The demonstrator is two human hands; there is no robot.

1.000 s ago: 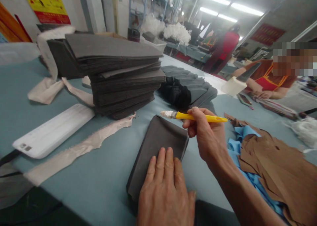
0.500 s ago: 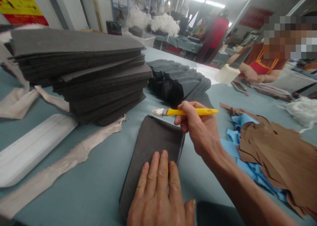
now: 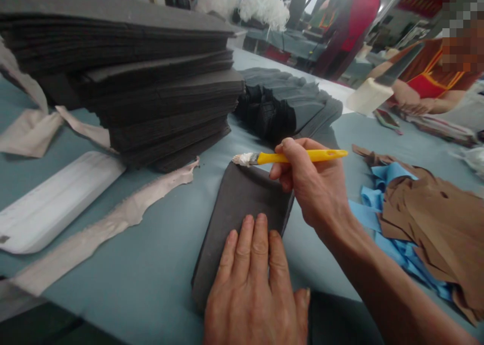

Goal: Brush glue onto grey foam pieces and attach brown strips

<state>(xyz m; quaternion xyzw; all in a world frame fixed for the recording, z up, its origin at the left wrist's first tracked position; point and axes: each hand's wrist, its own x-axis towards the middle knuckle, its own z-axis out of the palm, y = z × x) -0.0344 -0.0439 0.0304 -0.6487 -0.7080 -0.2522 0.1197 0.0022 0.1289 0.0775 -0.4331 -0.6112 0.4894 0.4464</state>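
My left hand [image 3: 253, 284] lies flat, fingers stretched, on a dark grey rounded panel [image 3: 245, 198] that rests on the table. In my right hand [image 3: 308, 176] is a yellow-handled paintbrush [image 3: 276, 157], pinched between thumb and fingers and held roughly level. White paste coats its bristles, which point left at the panel's far left corner. Whether the bristles touch that corner I cannot tell. Beyond the panel lies a fanned pile of grey and black pieces [image 3: 313, 105].
Tall stacks of dark grey panels [image 3: 170, 98] stand at the left. A white board [image 3: 60, 201] and a beige strip [image 3: 124, 221] lie on the blue-green table [image 3: 151, 274]. Brown and blue scraps [image 3: 431, 209] are at right. A person's hands [image 3: 418, 103] rest near a cream block [image 3: 368, 97].
My view has tipped down and to the left, so the scene sits higher and further right. The brush tip has come closer to the panel's far left corner. My left hand stays on the panel.
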